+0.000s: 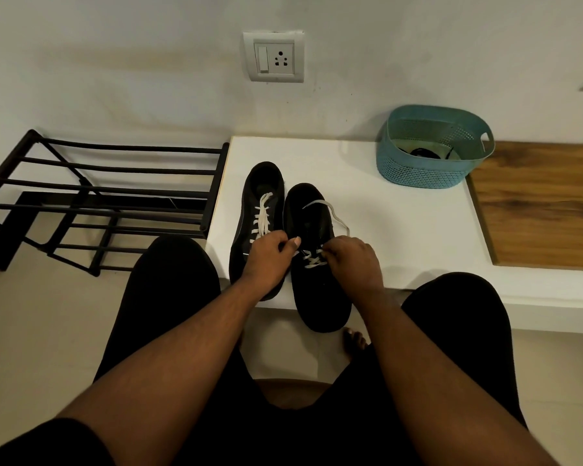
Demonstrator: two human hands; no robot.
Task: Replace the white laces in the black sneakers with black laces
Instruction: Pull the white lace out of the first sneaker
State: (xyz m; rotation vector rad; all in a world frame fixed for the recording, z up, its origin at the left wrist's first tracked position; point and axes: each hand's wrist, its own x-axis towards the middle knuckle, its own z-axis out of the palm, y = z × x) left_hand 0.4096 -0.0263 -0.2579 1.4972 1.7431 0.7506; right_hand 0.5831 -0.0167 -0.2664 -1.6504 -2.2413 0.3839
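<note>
Two black sneakers sit side by side on the white bench (401,230), heels toward the wall and toes toward the person. The right sneaker (317,264) is just beside the left sneaker (249,203) and sticks out a little past the front edge of the bench.

The white lace (312,258) in the right sneaker is partly out. Only the rows near the toe are laced, and one loose end (330,210) curls up over the open top of the sneaker. The left sneaker has its white lace (262,213) in all the rows.

A lace like this is probably soft, light and floppy. It will not break, but it may catch in the little holes. The best place to hold it is likely right next to a hole, where it crosses (pulling far from the hole just makes slack). The sneaker looks light too, so it may slide on the smooth bench if nobody holds it down.

The left hand (270,260) is over the spot where the two sneakers meet. Its fingers are curled in, the thumb sticks out toward the right sneaker, and they seem to pinch the lace. The right hand (354,260) is on the right sneaker, fingers (329,247) curled tight on the lace crossings.

Behind the right sneaker, near the wall, stands a teal basket (418,169) with something dark (424,152) inside, maybe the black laces.
</note>
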